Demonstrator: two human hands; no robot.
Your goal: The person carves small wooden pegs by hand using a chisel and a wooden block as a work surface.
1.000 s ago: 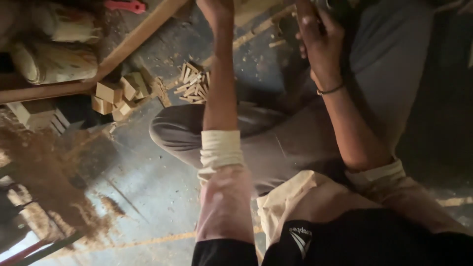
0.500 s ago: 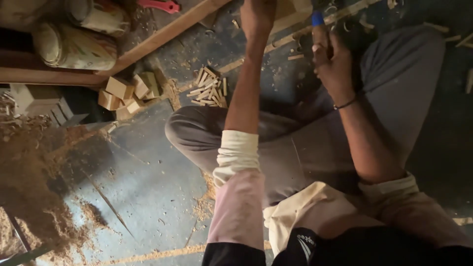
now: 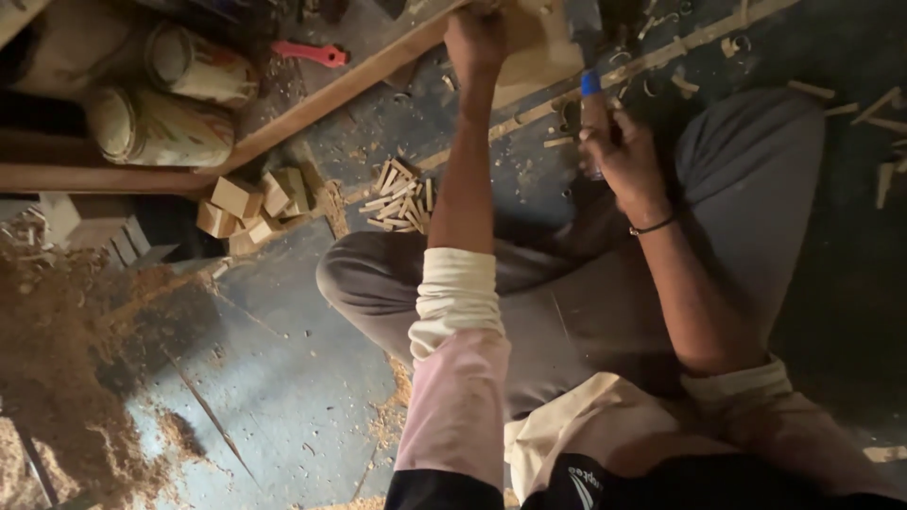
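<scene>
I sit cross-legged on a dusty floor. My left hand point(image 3: 477, 38) reaches forward and presses on a flat piece of light wood point(image 3: 539, 47) at the top of the view. My right hand point(image 3: 624, 156) is closed around a tool with a blue-tipped handle point(image 3: 592, 94), held upright just right of the wood piece. A thin black band circles my right wrist. What the tool's working end looks like is hidden.
A long wooden plank point(image 3: 312, 104) runs diagonally at upper left. Two cans point(image 3: 161, 127) lie behind it, with a red tool point(image 3: 312, 52) nearby. Small wood blocks point(image 3: 250, 203) and thin sticks point(image 3: 402, 194) lie on the floor. Sawdust point(image 3: 57, 359) piles at left; shavings scatter at upper right.
The view has tilted down, so both hands sit lower in frame. The wood piece under my left hand and the blue-tipped tool in my right hand have come into view.
</scene>
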